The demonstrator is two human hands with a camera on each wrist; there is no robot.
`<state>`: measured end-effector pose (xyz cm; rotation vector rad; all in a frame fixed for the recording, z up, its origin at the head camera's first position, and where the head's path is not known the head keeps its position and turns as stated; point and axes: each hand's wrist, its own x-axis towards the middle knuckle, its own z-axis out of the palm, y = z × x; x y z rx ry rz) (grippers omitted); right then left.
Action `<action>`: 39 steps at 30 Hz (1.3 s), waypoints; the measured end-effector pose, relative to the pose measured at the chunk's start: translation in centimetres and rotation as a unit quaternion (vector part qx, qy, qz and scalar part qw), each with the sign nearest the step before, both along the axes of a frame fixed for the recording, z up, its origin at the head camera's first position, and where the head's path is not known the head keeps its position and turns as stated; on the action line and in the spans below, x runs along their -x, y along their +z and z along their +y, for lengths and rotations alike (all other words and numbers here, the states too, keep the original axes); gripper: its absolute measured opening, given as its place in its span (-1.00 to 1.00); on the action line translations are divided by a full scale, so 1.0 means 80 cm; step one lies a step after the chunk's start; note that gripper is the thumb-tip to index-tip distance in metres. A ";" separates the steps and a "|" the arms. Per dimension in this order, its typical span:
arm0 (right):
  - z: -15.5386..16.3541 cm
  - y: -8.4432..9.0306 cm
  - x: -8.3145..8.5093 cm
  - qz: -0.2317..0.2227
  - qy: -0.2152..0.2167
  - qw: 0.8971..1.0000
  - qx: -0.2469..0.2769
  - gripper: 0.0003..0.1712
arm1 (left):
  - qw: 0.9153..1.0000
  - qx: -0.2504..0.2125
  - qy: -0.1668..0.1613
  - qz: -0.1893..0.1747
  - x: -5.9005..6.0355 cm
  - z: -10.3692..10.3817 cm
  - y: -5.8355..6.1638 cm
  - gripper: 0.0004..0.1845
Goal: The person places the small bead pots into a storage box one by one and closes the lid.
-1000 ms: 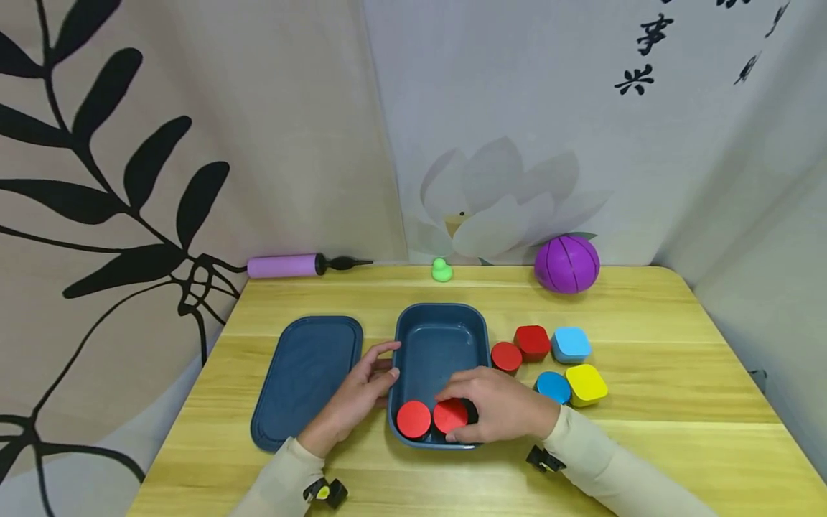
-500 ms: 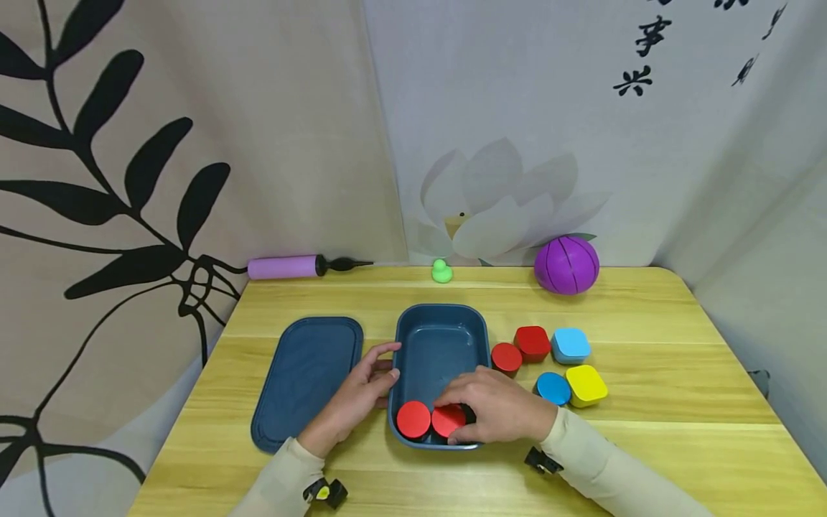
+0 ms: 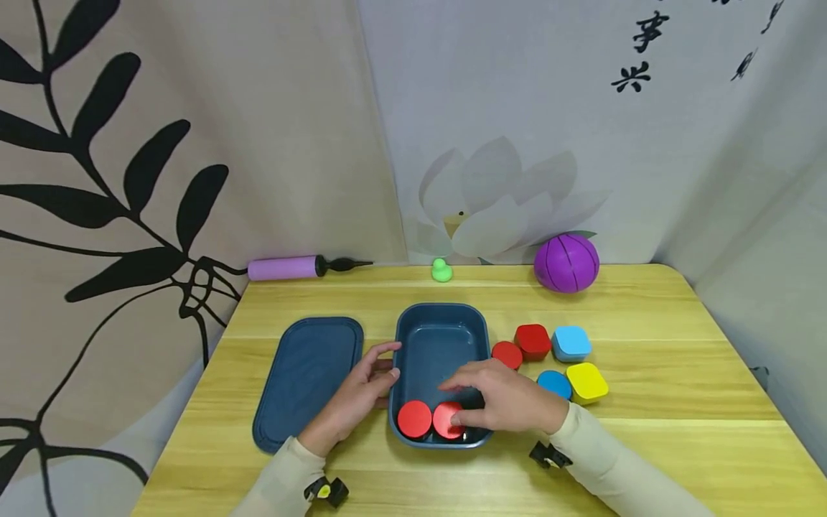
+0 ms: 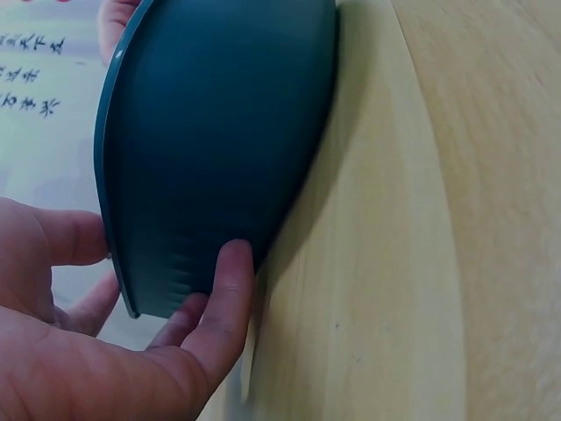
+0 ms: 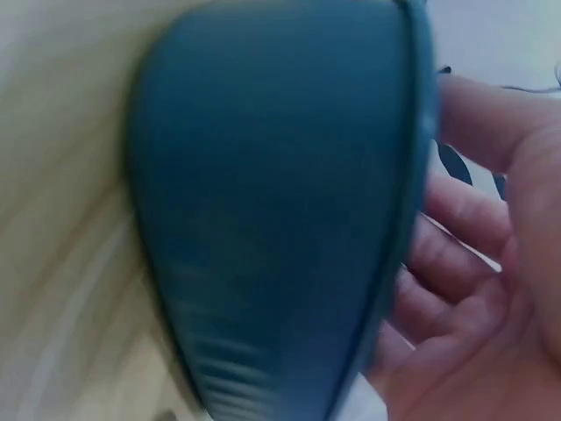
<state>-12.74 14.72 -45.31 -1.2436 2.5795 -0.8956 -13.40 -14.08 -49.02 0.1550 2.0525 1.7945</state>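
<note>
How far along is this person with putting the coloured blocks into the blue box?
Two red round blocks lie in the blue box. The right hand hovers over the second, while the left hand steadies the box wall. Five blocks wait on the table beside it, and the lid lies off to the left.

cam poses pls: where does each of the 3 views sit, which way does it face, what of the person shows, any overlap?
Head: above the table, facing forward and down at the blue box; left hand, right hand and both sleeves show.
Left wrist: low by the box's outer wall; fingers on it.
Right wrist: low at the opposite wall; fingers over the rim.
Shared: all three see the box and wooden table.
</note>
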 end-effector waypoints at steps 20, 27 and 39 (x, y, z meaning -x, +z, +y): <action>0.101 0.022 0.025 0.018 -0.187 0.975 0.118 -0.70 | 1.000 -0.002 -0.003 -0.008 0.001 -0.002 -0.001 -0.42; 0.140 0.009 0.039 0.003 -0.250 0.963 0.102 -0.62 | 1.000 0.005 -0.006 -0.005 0.001 -0.004 -0.001 -0.40; 0.179 -0.016 0.054 -0.028 -0.294 0.954 0.046 -0.48 | 1.000 -0.008 -0.013 -0.008 0.003 -0.005 -0.003 -0.38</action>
